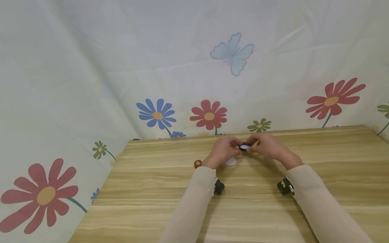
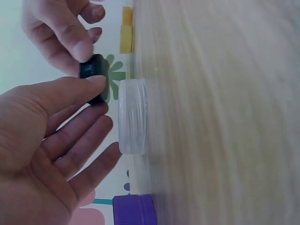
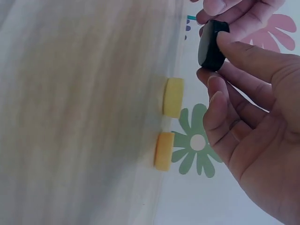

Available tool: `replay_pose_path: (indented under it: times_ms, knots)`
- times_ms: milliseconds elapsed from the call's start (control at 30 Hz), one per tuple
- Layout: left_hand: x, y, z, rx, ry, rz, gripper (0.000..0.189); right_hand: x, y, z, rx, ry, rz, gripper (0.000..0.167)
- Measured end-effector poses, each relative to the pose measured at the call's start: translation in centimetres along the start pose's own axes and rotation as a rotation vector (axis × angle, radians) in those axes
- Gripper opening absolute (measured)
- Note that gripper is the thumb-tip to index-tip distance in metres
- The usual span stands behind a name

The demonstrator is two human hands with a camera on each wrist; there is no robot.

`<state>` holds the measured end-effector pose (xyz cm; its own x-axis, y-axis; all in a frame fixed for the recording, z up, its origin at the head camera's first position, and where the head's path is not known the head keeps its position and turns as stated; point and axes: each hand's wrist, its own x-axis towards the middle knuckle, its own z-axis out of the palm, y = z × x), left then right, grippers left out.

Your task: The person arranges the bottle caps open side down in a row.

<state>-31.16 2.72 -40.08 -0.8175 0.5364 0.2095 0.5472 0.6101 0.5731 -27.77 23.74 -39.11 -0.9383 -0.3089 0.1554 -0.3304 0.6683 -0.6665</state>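
Observation:
A small black bottle cap [image 1: 244, 147] with a pale inside is held between both hands above the table. My left hand [image 1: 223, 150] pinches it from the left with thumb and fingertips, while the other fingers spread loosely in the left wrist view. From the right, my right hand [image 1: 268, 146] pinches the cap, thumb on its rim in the right wrist view. Just below the hands a clear ridged cap [image 2: 132, 116] lies on the table. Yellow [image 3: 173, 97] and orange [image 3: 164, 151] caps sit near the right hand, largely hidden by it in the head view.
The wood-grain table [image 1: 146, 189] ends at a flower-printed cloth [image 1: 173, 81] behind. A red cap [image 1: 198, 163] with a gold mark lies beside the left wrist. A ridged purple cap [image 2: 134, 209] shows in the left wrist view.

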Motion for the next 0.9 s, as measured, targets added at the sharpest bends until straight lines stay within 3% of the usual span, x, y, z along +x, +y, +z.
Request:
replay_pose_path:
  times_ms: [200, 467, 700, 900]
  knots:
    - [-0.23, 0.14, -0.30, -0.021, 0.050, -0.007, 0.019, -0.09, -0.57, -0.50, -0.015, 0.012, 0.001, 0.017]
    - [-0.31, 0.14, -0.35, -0.055, 0.069, -0.012, 0.018, -0.36, -0.92, -0.89, -0.022, 0.050, -0.015, 0.018]
    - [-0.31, -0.07, -0.32, -0.111, 0.081, -0.001, 0.016, -0.48, -0.90, -0.91, 0.016, 0.035, -0.001, 0.021]
    - [-0.35, -0.05, -0.29, -0.103, 0.085, -0.002, 0.016, -0.44, -0.96, -0.89, -0.007, 0.051, -0.003, 0.017]
